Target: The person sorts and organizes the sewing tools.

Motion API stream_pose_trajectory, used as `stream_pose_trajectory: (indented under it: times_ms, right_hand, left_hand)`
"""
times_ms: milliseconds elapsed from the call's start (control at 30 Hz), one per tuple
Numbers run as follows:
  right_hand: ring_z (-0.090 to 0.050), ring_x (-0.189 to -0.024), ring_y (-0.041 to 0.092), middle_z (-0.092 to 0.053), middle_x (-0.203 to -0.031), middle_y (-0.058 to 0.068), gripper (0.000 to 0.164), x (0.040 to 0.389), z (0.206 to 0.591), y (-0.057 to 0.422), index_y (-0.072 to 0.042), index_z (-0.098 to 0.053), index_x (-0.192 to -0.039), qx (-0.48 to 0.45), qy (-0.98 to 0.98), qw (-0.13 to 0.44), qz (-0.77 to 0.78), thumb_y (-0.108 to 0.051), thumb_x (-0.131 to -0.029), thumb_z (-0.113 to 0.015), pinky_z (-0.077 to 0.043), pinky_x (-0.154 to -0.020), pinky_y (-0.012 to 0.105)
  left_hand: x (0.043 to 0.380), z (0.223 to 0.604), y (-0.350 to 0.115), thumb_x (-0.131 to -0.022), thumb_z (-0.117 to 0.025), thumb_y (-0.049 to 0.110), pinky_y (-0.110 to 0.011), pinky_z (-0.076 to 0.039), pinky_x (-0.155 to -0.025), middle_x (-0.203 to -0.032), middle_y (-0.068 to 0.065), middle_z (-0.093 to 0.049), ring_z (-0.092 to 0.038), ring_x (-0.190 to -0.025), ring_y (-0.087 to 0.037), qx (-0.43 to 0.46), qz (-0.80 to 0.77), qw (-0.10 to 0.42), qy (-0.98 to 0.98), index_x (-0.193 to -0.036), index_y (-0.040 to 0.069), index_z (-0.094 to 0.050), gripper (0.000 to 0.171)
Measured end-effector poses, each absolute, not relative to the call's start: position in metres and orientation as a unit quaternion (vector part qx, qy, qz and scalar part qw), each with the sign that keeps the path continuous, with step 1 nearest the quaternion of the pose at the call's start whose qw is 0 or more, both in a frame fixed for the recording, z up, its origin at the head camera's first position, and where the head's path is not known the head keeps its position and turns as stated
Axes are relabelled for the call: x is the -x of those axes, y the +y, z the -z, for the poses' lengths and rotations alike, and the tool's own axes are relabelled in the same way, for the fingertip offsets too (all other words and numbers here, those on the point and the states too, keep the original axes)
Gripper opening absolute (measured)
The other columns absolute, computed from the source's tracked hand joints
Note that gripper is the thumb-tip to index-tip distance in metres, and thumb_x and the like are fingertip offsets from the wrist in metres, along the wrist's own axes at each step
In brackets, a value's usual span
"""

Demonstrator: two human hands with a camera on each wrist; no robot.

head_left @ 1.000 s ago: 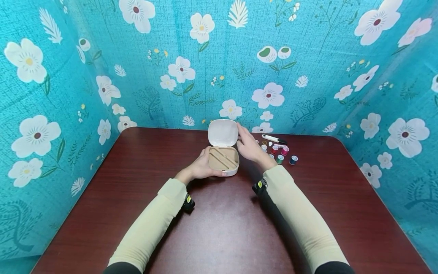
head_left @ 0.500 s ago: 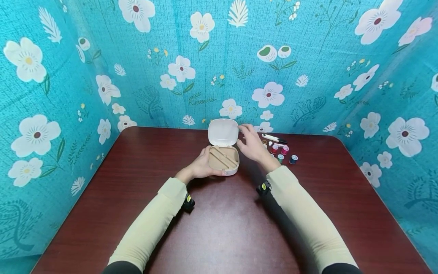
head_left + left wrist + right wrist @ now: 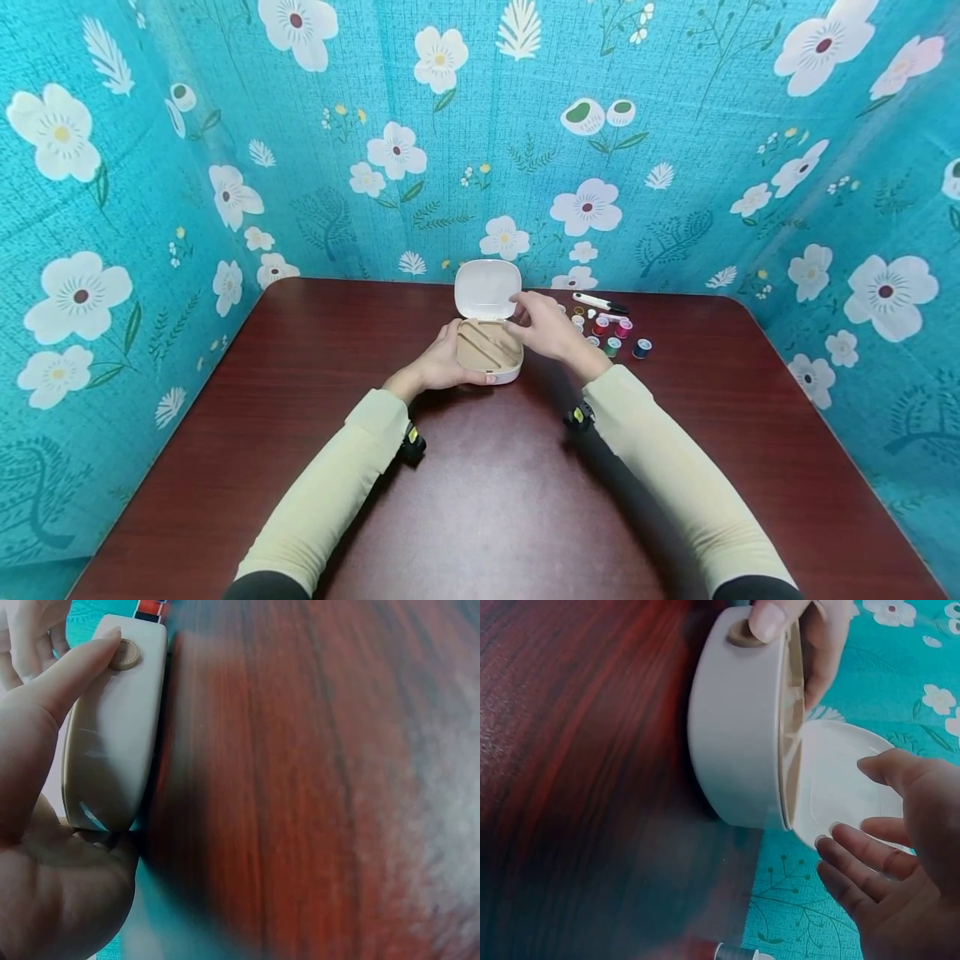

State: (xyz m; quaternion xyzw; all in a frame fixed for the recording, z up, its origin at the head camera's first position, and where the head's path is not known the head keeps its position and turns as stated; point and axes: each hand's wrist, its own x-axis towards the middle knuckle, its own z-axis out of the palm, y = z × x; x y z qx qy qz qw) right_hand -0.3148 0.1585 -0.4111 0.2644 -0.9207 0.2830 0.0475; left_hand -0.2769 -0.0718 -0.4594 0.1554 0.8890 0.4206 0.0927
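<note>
A small white box with tan dividers inside stands near the back of the table, its white lid raised. My left hand grips the box from the left. In the left wrist view its thumb lies by the round tan button on the box's front wall. Above the box's right rear corner, in front of the lid, is my right hand. The right wrist view shows its fingers loosely spread with nothing held; whether they touch the box is unclear.
Right of the box lie several thread spools, among them a red spool, a pink spool, a green spool and a dark blue spool. Behind them is a slim white-and-black tool. A flowered curtain borders the table.
My right hand has left the lid's right edge, drawn slightly right, then come left and down over the box's rear corner. The left hand and the box have stayed put.
</note>
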Motion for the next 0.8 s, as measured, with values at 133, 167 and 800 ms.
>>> stream_pose_trajectory:
  times_ms: [133, 167, 800]
  right_hand:
    - [-0.066, -0.089, 0.029, -0.069, -0.102, 0.018, 0.046, 0.312, 0.416, 0.153, 0.007, -0.062, -0.127, -0.271, -0.924, 0.036, -0.268, -0.021, -0.092, -0.074, -0.054, -0.082, 0.044]
    - [-0.066, -0.090, 0.028, -0.069, -0.102, 0.017, 0.046, 0.311, 0.417, 0.151, 0.007, -0.063, -0.126, -0.272, -0.925, 0.033, -0.263, -0.021, -0.092, -0.075, -0.054, -0.083, 0.044]
    - [-0.050, -0.068, 0.016, -0.057, -0.076, 0.003, 0.033, 0.308, 0.426, 0.128, -0.002, -0.066, -0.098, -0.278, -0.936, -0.023, -0.216, -0.029, -0.085, -0.082, -0.042, -0.062, 0.031]
  left_hand:
    - [0.278, 0.461, -0.072, -0.069, -0.095, 0.046, -0.041, -0.039, -0.109, -0.139, -0.013, -0.040, -0.045, -0.126, -0.026, -0.151, -0.414, 0.094, 0.893, -0.151, 0.009, -0.029, 0.112]
    - [0.278, 0.462, -0.072, -0.068, -0.095, 0.046, -0.041, -0.039, -0.109, -0.139, -0.012, -0.040, -0.045, -0.126, -0.026, -0.151, -0.411, 0.094, 0.894, -0.151, 0.009, -0.029, 0.112]
    - [0.281, 0.462, -0.074, -0.065, -0.094, 0.053, -0.040, -0.042, -0.104, -0.133, -0.009, -0.046, -0.048, -0.121, -0.024, -0.156, -0.390, 0.077, 0.904, -0.145, 0.010, -0.036, 0.109]
